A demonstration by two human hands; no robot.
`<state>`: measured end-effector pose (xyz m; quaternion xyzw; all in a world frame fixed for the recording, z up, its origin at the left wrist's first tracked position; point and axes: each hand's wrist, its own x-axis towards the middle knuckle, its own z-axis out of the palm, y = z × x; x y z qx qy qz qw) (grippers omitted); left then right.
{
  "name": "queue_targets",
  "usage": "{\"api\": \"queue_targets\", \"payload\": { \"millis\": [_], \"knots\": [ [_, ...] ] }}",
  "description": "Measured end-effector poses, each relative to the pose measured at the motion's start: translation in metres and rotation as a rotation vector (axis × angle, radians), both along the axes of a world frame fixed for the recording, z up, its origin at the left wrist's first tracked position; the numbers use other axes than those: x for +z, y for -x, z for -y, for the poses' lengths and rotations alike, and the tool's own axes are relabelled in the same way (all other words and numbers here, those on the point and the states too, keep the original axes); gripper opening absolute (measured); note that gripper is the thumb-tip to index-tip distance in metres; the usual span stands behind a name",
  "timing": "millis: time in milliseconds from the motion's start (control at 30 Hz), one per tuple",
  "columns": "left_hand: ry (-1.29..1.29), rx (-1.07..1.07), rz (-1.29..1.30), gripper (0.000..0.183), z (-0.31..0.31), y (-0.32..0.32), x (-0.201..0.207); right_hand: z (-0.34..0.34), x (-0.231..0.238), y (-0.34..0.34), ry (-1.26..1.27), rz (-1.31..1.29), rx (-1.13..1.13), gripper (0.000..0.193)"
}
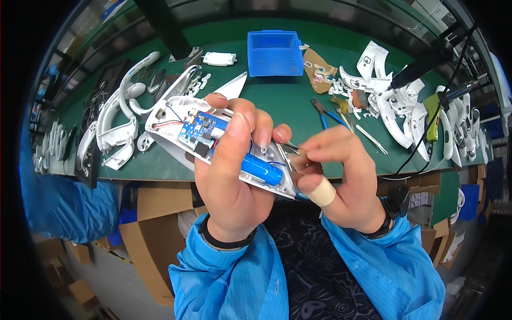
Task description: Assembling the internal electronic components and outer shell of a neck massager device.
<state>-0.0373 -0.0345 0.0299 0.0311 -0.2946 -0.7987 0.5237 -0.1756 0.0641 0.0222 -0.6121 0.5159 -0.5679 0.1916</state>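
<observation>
My left hand [234,160] is wrapped round a white plastic housing [160,114], raised above the front edge of the bench and tilted down to the right. Inside the open shell sit a blue circuit board [200,128] with thin wires and a blue cylindrical battery [261,169]. Fingers of the left hand cover part of the board and the shell's middle. At the housing's right end, my right hand [341,176] pinches a slim, shiny metal tool that looks like tweezers [288,154]; its tips are hard to make out. One right finger wears a beige bandage [323,192].
On the green bench [213,88] stands a blue bin [276,73]. White plastic shells [392,114] pile up at right, near blue-handled pliers [326,113] and a green electric screwdriver [432,117] with a hanging cable. Curved white parts [109,120] lie left. A blue sleeve [74,208] shows at left.
</observation>
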Motion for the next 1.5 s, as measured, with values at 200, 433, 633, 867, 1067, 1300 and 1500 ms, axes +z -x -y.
{"api": "queue_targets", "payload": {
  "millis": [200,433,633,867,1067,1300,1500],
  "knots": [
    [0.047,0.000,0.036,0.028,-0.009,0.006,-0.001,0.017,0.040,-0.014,-0.507,0.512,0.070,0.039],
    [-0.022,0.050,-0.051,0.037,-0.014,0.006,-0.008,0.025,0.007,-0.010,-0.289,0.243,0.024,0.035],
    [0.086,0.069,-0.080,0.039,-0.016,0.008,-0.017,0.022,-0.001,-0.004,-0.278,0.146,0.046,0.037],
    [0.143,0.149,-0.006,0.044,-0.022,0.006,-0.013,0.018,-0.002,-0.006,-0.276,0.176,0.056,0.034],
    [0.251,0.255,0.176,0.045,-0.022,-0.008,-0.018,0.014,0.004,-0.013,-0.012,-0.051,0.024,0.031],
    [0.291,0.273,0.018,0.045,-0.019,-0.004,-0.035,0.005,-0.010,-0.024,0.117,-0.129,-0.022,0.036],
    [0.263,0.266,-0.034,0.047,-0.027,0.000,-0.033,0.007,-0.014,-0.032,0.262,-0.118,-0.060,0.029]
  ]
}}
